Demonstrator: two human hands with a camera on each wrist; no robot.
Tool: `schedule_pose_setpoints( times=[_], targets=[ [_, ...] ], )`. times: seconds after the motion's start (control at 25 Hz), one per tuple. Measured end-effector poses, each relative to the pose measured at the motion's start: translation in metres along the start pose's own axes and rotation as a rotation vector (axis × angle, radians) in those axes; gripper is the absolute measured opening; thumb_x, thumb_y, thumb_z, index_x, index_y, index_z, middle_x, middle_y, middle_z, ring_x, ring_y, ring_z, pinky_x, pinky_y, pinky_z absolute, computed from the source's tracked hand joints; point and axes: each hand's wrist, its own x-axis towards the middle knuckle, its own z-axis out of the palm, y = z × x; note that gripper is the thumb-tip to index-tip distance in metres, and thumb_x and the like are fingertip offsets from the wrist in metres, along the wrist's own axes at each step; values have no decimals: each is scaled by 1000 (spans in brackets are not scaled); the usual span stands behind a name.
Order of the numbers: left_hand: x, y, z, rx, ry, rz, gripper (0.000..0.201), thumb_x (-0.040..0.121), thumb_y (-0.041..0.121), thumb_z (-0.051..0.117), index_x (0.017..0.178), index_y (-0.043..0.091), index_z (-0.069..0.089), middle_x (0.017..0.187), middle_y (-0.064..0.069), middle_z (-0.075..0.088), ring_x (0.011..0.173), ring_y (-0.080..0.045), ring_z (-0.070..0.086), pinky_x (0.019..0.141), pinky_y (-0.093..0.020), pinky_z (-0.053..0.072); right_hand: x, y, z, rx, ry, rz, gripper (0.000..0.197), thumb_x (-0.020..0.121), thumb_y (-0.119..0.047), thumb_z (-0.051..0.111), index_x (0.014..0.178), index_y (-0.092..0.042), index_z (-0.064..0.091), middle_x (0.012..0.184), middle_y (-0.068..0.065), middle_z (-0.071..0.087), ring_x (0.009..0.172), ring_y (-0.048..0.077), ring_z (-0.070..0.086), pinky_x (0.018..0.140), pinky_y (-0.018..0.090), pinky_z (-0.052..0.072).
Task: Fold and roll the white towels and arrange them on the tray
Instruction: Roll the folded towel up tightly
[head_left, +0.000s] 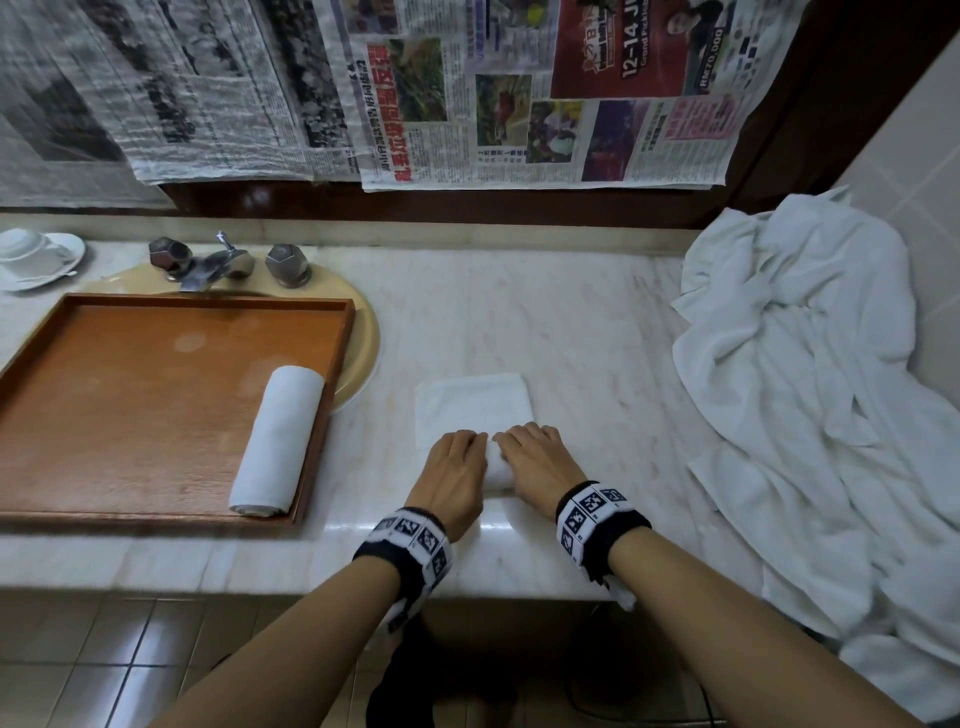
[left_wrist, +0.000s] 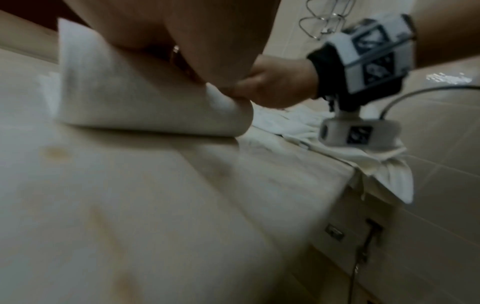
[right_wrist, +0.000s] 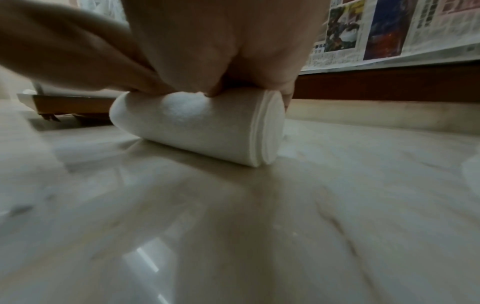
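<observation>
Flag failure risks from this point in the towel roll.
1. Both hands, left hand and right hand, press the half-rolled towel near its middle; the ends may loosen or telescope.
2. The unrolled flat part lies free on smooth, glossy marble, so it could slide or skew.
3. The heap of loose towels hangs over the counter edge and might slip off.

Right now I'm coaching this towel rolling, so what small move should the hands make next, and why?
Probably roll the towel one more turn away from the body. Both the left hand and right hand grip the rolled part near the counter edge, while a flat stretch still lies unrolled ahead. One finished roll already lies on the tray.
</observation>
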Motion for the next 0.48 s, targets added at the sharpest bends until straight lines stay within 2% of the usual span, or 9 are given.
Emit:
schedule_pose_setpoints(
  times=[0.12,0.2,0.24,0.32,0.36,0.48],
  targets=[
    [-28,-3,19,48,151,86,41,94,19,41,127,-3,51,120,-17,54,105,-31,50,99,-38,40,-3,-6,-5,15,-99,-22,35,97,-15,37,130,-12,49,123,5,55,118,25,44,98,37,30],
    [-30,-7,21,67,160,104,39,94,19,38,124,-1,53,115,-16,56,101,-31,52,97,-38,39,-4,-8,-4,57,-105,-12,33,99,-15,34,126,-11,51,120,6,56,116,25,46,96,37,33],
    [-26,-8,21,79,148,100,39,94,20,36,121,0,56,112,-14,59,99,-30,54,95,-38,42,-6,-8,-2,70,-45,-3,33,100,-16,32,126,-10,52,120,6,57,115,26,47,96,37,35],
    [-10,-11,13,95,96,74,40,92,21,33,113,3,63,101,-11,65,89,-29,60,85,-39,49,-16,-11,8,41,159,15,40,98,-22,31,127,-7,53,123,8,58,114,27,53,99,40,43],
    [-1,-12,6,94,46,51,40,91,20,33,110,4,65,96,-11,66,86,-30,61,80,-38,50,-22,-12,14,-2,203,9,42,95,-23,36,129,-5,52,125,10,58,114,28,55,101,43,45],
    [26,-17,-7,125,-143,-18,30,94,16,38,110,10,63,100,-9,66,93,-30,58,82,-36,41,-31,-13,30,-69,177,14,58,79,-10,59,134,-3,45,132,13,54,123,30,52,109,49,35]
  ],
)
